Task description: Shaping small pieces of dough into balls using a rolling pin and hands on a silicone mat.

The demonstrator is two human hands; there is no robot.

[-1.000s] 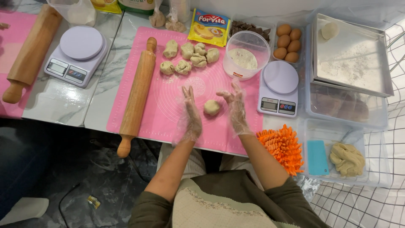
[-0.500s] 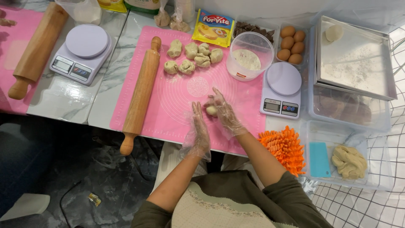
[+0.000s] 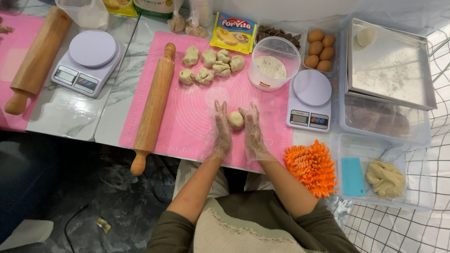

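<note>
A small round dough ball (image 3: 236,120) rests on the pink silicone mat (image 3: 187,107). My left hand (image 3: 221,130) and my right hand (image 3: 253,130), both in clear plastic gloves, stand edge-on at either side of the ball and cup it with fingers straight. Several rough dough pieces (image 3: 211,64) lie in a cluster at the far part of the mat. A wooden rolling pin (image 3: 154,107) lies along the mat's left side.
A clear tub of flour (image 3: 273,69) and a lilac scale (image 3: 310,99) sit right of the mat. Eggs (image 3: 319,49), a floured metal tray (image 3: 391,65), an orange mitt (image 3: 311,167), a blue scraper (image 3: 352,176) and a dough lump (image 3: 386,178) lie further right. Another scale (image 3: 87,62) and rolling pin (image 3: 38,59) lie left.
My hands went from rolling the ball between crossed palms to standing parallel on each side of it on the mat.
</note>
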